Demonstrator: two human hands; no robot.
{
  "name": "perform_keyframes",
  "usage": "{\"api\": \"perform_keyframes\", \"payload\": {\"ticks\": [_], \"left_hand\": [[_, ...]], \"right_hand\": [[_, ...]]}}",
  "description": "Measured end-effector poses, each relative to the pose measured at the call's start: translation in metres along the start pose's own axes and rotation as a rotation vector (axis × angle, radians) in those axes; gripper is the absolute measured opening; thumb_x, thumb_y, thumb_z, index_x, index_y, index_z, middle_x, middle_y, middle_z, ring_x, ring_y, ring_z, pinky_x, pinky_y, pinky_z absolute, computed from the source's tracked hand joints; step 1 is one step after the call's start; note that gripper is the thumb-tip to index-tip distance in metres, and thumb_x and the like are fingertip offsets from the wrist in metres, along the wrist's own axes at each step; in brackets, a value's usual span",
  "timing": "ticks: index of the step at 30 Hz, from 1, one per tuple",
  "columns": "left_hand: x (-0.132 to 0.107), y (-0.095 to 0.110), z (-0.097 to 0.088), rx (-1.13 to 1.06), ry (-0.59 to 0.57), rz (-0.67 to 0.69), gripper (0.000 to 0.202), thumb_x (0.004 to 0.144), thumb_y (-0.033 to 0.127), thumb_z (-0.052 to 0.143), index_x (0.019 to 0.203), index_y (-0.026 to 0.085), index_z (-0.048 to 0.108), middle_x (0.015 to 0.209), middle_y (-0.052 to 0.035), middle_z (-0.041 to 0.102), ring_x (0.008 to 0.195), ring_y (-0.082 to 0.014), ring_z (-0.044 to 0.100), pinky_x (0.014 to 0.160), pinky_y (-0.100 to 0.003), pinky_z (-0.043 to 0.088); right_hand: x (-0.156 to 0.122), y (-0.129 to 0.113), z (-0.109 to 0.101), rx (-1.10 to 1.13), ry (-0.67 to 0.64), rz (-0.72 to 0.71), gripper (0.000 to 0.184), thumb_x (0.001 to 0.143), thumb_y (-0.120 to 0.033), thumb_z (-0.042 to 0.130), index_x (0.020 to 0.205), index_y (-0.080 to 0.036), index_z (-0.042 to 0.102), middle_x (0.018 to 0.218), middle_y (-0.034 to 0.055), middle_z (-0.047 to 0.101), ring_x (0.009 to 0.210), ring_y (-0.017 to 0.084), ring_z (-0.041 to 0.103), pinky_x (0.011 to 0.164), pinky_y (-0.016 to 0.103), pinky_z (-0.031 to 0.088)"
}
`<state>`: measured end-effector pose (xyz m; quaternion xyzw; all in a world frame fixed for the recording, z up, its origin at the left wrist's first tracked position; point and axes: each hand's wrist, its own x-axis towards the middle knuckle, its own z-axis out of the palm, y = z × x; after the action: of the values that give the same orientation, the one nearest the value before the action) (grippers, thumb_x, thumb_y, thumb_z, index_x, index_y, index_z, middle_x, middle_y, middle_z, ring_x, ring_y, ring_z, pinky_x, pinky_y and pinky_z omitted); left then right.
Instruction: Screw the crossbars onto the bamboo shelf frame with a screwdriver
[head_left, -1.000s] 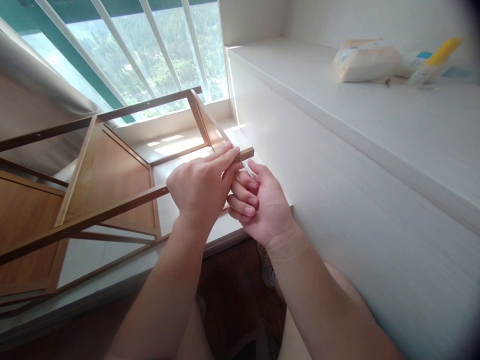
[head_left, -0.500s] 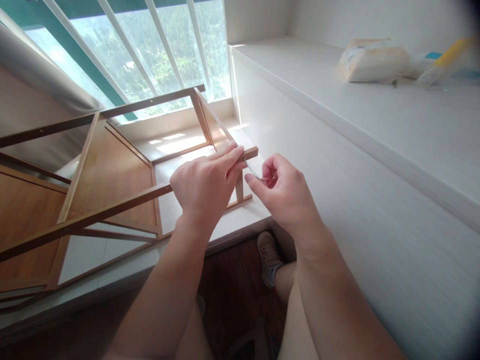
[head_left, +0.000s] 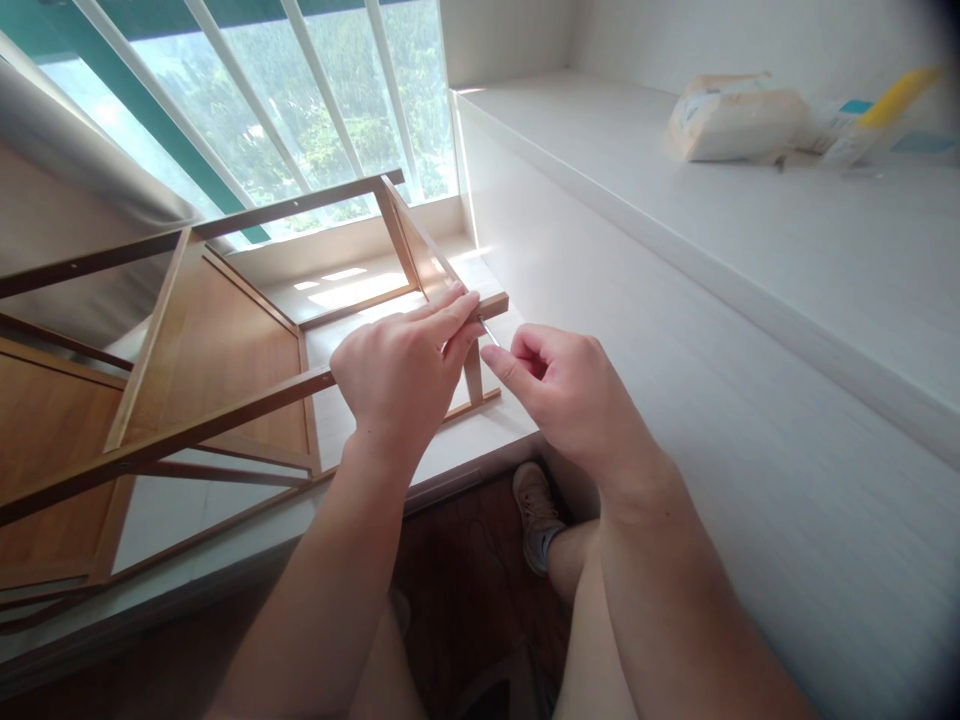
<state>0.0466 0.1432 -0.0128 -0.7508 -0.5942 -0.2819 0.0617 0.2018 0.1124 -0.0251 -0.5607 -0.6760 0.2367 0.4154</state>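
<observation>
A brown wooden shelf frame [head_left: 217, 415] lies on its side on a white ledge. My left hand [head_left: 401, 370] is closed over the near rail, close to its right end, with the fingertips by the corner joint. In my right hand [head_left: 566, 385], thumb and curled fingers pinch a thin metal hex key [head_left: 489, 330]. The far tip of the key meets the rail just below my left fingertips. Its other end is hidden inside my right fist, so its full shape does not show.
A white cabinet [head_left: 675, 300] rises close on the right, with a tissue pack [head_left: 739, 120] and a yellow-and-clear package [head_left: 885, 115] on top. Behind the frame is a barred window [head_left: 322, 90]; a curtain [head_left: 60, 160] hangs at left. My shoe [head_left: 536, 510] rests on the dark floor below.
My right hand has rolled, its fingers curling further over the hex key. My left hand keeps its place on the rail. The whole view has shifted slightly.
</observation>
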Motion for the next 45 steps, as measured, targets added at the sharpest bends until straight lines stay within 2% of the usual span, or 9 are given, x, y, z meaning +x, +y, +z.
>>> {"api": "perform_keyframes", "payload": {"ticks": [4,9,13,16,19,28,31,36,45], "left_hand": [[0.000,0.001,-0.001,0.009,0.009,0.007,0.027,0.093,0.041,0.057,0.115,0.046,0.070,0.121,0.0094,0.069,0.099,-0.0228,0.071,0.073,-0.034,0.052],[-0.001,-0.001,0.002,0.018,0.020,0.024,0.027,0.093,0.042,0.055,0.115,0.046,0.070,0.122,0.0103,0.067,0.099,-0.0225,0.071,0.072,-0.034,0.052],[-0.001,-0.002,0.003,0.011,0.038,0.038,0.026,0.092,0.041,0.057,0.114,0.044,0.071,0.120,0.0085,0.069,0.099,-0.0233,0.071,0.074,-0.036,0.052],[-0.002,-0.001,0.003,0.015,0.052,0.027,0.025,0.091,0.039,0.059,0.112,0.043,0.072,0.115,0.0066,0.072,0.099,-0.0240,0.071,0.075,-0.035,0.052],[-0.002,-0.001,0.004,0.019,0.054,0.019,0.026,0.092,0.040,0.057,0.113,0.043,0.071,0.112,0.0058,0.073,0.098,-0.0241,0.072,0.074,-0.035,0.052],[-0.002,-0.003,0.006,0.026,0.064,0.028,0.026,0.094,0.042,0.054,0.114,0.045,0.071,0.118,0.0102,0.070,0.095,-0.0209,0.072,0.073,-0.033,0.052],[-0.001,-0.003,0.007,0.025,0.077,0.031,0.026,0.094,0.042,0.053,0.113,0.045,0.071,0.116,0.0102,0.071,0.093,-0.0210,0.073,0.071,-0.033,0.052],[-0.001,-0.003,0.008,-0.005,0.087,0.043,0.025,0.093,0.038,0.056,0.111,0.045,0.072,0.116,0.0102,0.071,0.093,-0.0217,0.073,0.070,-0.033,0.052],[-0.002,-0.004,0.008,-0.033,0.103,0.042,0.025,0.093,0.039,0.056,0.111,0.044,0.072,0.113,0.0084,0.073,0.093,-0.0232,0.073,0.072,-0.035,0.053]], "right_hand": [[0.001,0.001,0.005,0.240,-0.057,0.089,0.045,0.092,-0.042,0.056,0.057,-0.019,0.040,0.053,-0.0041,0.036,0.052,0.010,0.032,0.049,0.026,0.023],[0.001,0.002,0.015,0.813,-0.244,0.336,0.038,0.090,-0.045,0.056,0.064,-0.019,0.050,0.053,-0.0041,0.043,0.045,0.009,0.036,0.042,0.023,0.024],[0.002,0.003,0.020,1.255,-0.407,0.506,0.031,0.088,-0.041,0.057,0.068,-0.020,0.046,0.051,-0.0066,0.039,0.041,0.007,0.031,0.040,0.021,0.020],[0.002,0.003,0.022,1.378,-0.474,0.547,0.030,0.088,-0.039,0.056,0.068,-0.021,0.043,0.051,-0.0076,0.035,0.041,0.007,0.029,0.040,0.021,0.020],[0.001,0.003,0.026,1.277,-0.383,0.475,0.032,0.089,-0.041,0.055,0.067,-0.020,0.044,0.051,-0.0065,0.038,0.042,0.008,0.030,0.041,0.021,0.019],[-0.001,0.002,0.029,0.590,0.053,0.170,0.038,0.095,-0.045,0.051,0.067,-0.021,0.046,0.057,-0.0042,0.044,0.052,0.010,0.038,0.050,0.024,0.029],[-0.003,0.004,0.021,0.417,0.026,0.061,0.042,0.098,-0.048,0.047,0.066,-0.020,0.045,0.058,-0.0037,0.044,0.055,0.011,0.039,0.054,0.025,0.030],[-0.003,0.008,0.015,0.193,-0.019,-0.077,0.038,0.093,-0.044,0.057,0.067,-0.020,0.044,0.059,-0.0053,0.038,0.055,0.010,0.033,0.053,0.026,0.026],[-0.003,0.002,0.021,-0.012,0.077,-0.085,0.040,0.095,-0.041,0.053,0.065,-0.021,0.036,0.056,-0.0053,0.035,0.053,0.010,0.030,0.053,0.027,0.023]]}}
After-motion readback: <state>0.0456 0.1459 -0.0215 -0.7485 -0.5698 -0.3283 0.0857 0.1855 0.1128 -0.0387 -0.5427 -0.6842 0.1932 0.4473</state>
